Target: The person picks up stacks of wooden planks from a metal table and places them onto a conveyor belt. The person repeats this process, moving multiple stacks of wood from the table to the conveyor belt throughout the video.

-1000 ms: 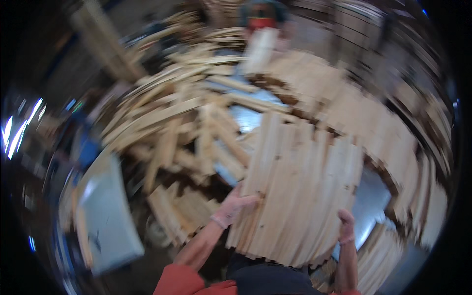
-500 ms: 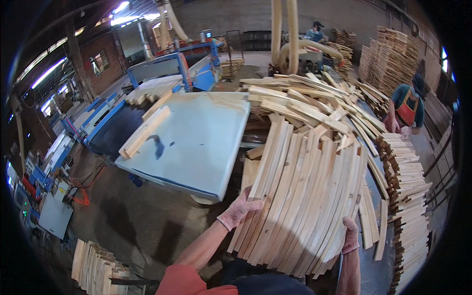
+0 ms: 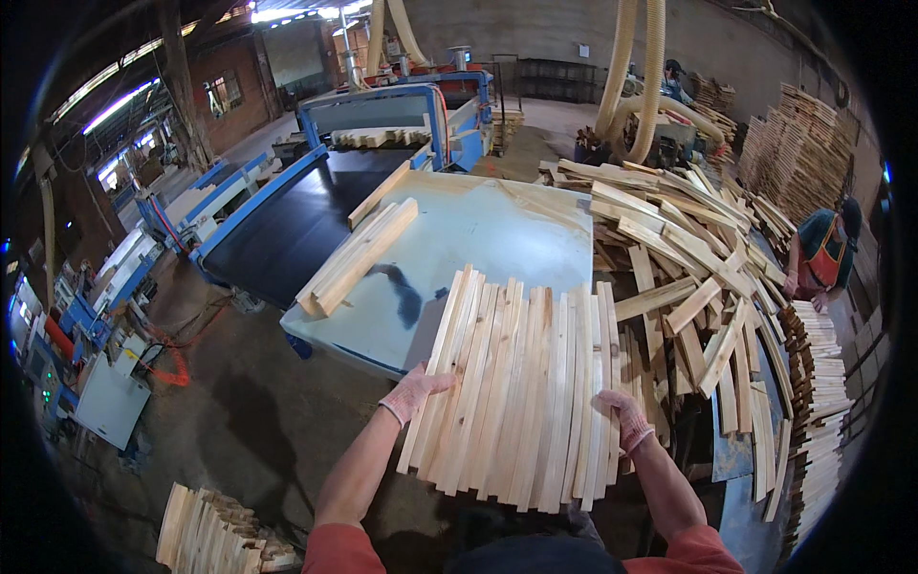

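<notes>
Between my gloved hands is a row of several pale wooden strips [image 3: 512,392], pressed side by side like a panel. My left hand [image 3: 415,392] grips its left edge and my right hand [image 3: 626,416] its right edge; the fingers beneath are hidden. The far ends of the strips overlap the near edge of a white-blue tabletop [image 3: 478,225] in view; whether they touch it I cannot tell. On that tabletop's left side lie a few wooden strips [image 3: 368,253] in a short bundle.
A loose heap of wooden strips [image 3: 679,239] lies to the right. Beyond it a person in a red apron [image 3: 824,256] stands by a long stacked row of strips [image 3: 813,411]. Left of the tabletop runs a black conveyor belt [image 3: 287,215]. More strips [image 3: 215,536] stand at lower left.
The row of strips has come off the heap at the right and moved left, toward the tabletop, held between both hands. My view has turned somewhat left.
</notes>
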### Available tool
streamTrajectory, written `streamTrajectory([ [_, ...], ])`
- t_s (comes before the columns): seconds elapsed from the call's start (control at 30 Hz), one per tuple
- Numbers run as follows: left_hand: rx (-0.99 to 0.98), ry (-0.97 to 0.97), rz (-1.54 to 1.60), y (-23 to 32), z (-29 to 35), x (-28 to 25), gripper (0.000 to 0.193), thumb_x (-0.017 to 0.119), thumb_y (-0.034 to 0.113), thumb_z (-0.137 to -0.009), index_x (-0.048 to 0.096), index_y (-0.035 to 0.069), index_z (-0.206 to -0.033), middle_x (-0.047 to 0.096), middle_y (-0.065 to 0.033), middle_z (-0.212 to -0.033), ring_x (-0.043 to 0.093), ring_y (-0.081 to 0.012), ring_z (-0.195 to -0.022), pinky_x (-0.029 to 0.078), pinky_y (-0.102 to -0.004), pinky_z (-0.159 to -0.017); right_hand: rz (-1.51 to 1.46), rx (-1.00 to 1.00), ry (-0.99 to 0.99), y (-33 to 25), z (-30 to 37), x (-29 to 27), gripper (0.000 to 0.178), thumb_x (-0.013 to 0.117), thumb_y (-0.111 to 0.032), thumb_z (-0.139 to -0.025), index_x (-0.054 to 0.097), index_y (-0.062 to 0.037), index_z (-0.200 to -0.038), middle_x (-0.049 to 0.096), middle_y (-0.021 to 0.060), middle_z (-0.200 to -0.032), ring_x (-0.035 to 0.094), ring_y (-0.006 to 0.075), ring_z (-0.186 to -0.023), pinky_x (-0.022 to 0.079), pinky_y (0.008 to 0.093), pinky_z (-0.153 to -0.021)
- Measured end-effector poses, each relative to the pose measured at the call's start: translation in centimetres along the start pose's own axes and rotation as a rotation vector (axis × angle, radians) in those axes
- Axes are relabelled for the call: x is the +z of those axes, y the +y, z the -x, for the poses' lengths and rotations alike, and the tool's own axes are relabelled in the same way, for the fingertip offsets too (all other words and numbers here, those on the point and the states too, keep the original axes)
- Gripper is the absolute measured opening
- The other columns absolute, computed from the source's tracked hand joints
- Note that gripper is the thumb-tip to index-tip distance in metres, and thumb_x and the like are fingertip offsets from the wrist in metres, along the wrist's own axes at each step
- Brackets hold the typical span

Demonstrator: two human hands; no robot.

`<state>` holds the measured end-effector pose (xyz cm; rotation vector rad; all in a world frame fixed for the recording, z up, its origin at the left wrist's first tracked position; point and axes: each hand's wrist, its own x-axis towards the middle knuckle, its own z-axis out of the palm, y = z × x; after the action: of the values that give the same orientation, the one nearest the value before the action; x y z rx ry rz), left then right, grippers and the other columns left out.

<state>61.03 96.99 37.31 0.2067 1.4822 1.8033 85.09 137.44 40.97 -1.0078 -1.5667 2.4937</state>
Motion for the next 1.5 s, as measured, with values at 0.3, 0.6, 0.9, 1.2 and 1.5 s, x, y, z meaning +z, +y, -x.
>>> streamTrajectory([
  [0.3, -0.056, 0.178, -0.786, 9.3, -10.4, -8.7, 0.104, 0.08, 0.07, -0.082, 0.055, -0.006, -0.149, 0.062, -0.0272, -0.145, 0.062, -0.0366, -0.136, 0.049, -0.0466, -0.116, -0.003, -0.15, 0.152, 2.5, -11.6, 6.1, 0.023, 0.074, -0.022, -0.091, 0.079, -0.0057, -0.107, 0.078, 0.0081, -0.105, 0.073, 0.0241, -0.101, 0.058, 0.0374, -0.096],
  [0.6, 0.523, 0.439, -1.424, 20.3, -23.0, -19.7, 0.084, 0.07, 0.066, -0.093, 0.057, 0.002, -0.144, 0.062, -0.0275, -0.141, 0.064, -0.0406, -0.131, 0.052, -0.0497, -0.11, -0.119, -0.161, 0.284, 0.4, -18.2, 20.3, 0.031, 0.078, -0.024, -0.092, 0.068, -0.0038, -0.113, 0.073, 0.0082, -0.108, 0.071, 0.0215, -0.1, 0.058, 0.0375, -0.099],
  [0.9, 0.042, 0.857, -1.201, 30.5, -37.2, -41.5, 0.054, 0.073, 0.03, -0.091, 0.055, 0.004, -0.135, 0.063, -0.0215, -0.144, 0.067, -0.0408, -0.128, 0.057, -0.0541, -0.104, -0.074, -0.062, 0.257, -3.6, -22.2, 34.4, 0.033, 0.073, -0.02, -0.092, 0.067, -0.0002, -0.118, 0.071, 0.0079, -0.104, 0.073, 0.0227, -0.094, 0.063, 0.038, -0.092],
  [1.2, 0.302, 0.555, -1.148, 27.8, -23.7, -54.1, 0.036, 0.057, 0.033, -0.1, 0.068, 0.0, -0.091, 0.071, -0.026, -0.089, 0.07, -0.048, -0.088, 0.053, -0.0551, -0.076, -0.044, -0.13, 0.369, 0.1, -26.0, 33.7, 0.022, 0.075, -0.02, -0.088, 0.072, -0.0004, -0.099, 0.072, 0.0052, -0.09, 0.071, 0.0183, -0.08, 0.062, 0.0354, -0.078],
  [1.5, 0.346, 0.375, -0.649, 25.7, -5.0, -66.3, 0.04, 0.052, 0.02, -0.112, 0.066, 0.001, -0.145, 0.072, -0.0144, -0.126, 0.068, -0.0227, -0.11, 0.053, -0.0368, -0.101, -0.058, -0.063, 0.312, -2.1, -30.2, 56.8, 0.031, 0.074, -0.022, -0.09, 0.071, 0.0, -0.112, 0.071, 0.0051, -0.099, 0.07, 0.0186, -0.088, 0.06, 0.0361, -0.085],
])
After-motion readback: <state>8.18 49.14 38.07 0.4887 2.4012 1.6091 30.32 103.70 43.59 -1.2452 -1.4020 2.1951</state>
